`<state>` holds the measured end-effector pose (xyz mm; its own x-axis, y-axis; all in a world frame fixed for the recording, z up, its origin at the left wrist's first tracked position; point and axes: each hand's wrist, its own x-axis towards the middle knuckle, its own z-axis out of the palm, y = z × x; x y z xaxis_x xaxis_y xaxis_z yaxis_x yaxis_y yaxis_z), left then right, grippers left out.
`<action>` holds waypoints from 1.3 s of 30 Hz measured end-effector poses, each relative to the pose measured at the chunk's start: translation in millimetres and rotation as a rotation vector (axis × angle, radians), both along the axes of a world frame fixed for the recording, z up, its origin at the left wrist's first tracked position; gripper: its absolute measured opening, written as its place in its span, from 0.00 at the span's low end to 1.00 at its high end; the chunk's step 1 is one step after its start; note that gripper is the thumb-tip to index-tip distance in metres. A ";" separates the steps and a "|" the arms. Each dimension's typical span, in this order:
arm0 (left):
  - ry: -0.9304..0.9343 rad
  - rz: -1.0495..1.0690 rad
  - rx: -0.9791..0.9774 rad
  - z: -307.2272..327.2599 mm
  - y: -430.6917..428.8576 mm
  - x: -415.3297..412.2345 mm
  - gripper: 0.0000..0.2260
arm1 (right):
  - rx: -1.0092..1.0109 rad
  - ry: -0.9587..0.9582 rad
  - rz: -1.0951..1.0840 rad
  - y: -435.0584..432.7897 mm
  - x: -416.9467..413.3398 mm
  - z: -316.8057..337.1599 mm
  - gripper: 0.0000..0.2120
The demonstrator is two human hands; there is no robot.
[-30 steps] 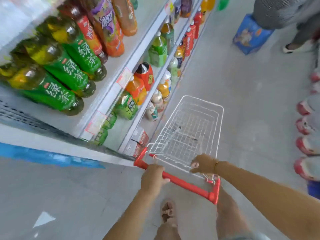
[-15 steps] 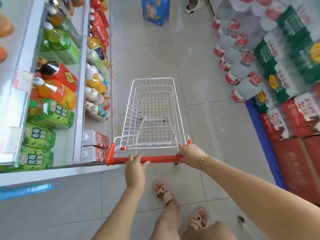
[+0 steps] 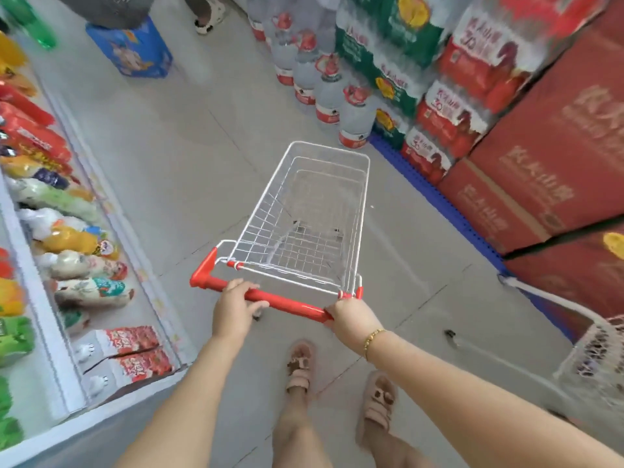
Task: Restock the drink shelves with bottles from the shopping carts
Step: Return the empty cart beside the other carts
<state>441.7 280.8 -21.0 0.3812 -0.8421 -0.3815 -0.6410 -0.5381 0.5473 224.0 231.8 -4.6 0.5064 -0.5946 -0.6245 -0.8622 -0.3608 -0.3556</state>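
A small white wire shopping cart (image 3: 305,211) with a red handle bar (image 3: 287,304) stands on the grey tiled floor in front of me; its basket holds nothing. My left hand (image 3: 233,309) grips the handle left of its middle. At the bar's right end my right hand (image 3: 353,315) curls round it. The drink shelves (image 3: 60,231) run along the left, filled with bottles lying on their sides and two red-and-white cartons at the near end.
Large water bottles (image 3: 324,92), shrink-wrapped bottle packs (image 3: 449,106) and red cardboard boxes (image 3: 547,157) are stacked on the right. Another white cart (image 3: 594,352) shows at the right edge. A blue box (image 3: 135,52) and a person's foot (image 3: 207,20) lie ahead in the aisle.
The cart has swung from facing the shelves round to the right, towards the stacked water. Both hands stayed on the red handle, and the view turned with it.
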 end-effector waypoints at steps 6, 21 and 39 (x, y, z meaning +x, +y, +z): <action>0.082 -0.264 0.065 -0.6 -63.6 -7.3 0.19 | 0.021 0.024 -0.265 18.0 -11.5 -4.5 0.12; 0.095 -0.243 0.175 0.5 -116.0 -174.6 0.38 | -0.166 -0.252 -1.105 47.2 -121.5 20.7 0.13; -0.052 -0.438 0.170 0.7 -253.2 -292.2 0.32 | -0.557 0.059 -1.688 64.3 -402.6 47.2 0.21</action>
<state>149.5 27.6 -20.3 0.0267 -0.8551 -0.5177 -0.8520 -0.2903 0.4357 -178.6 296.1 42.5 -0.8334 -0.5226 -0.1799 -0.3940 0.7899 -0.4699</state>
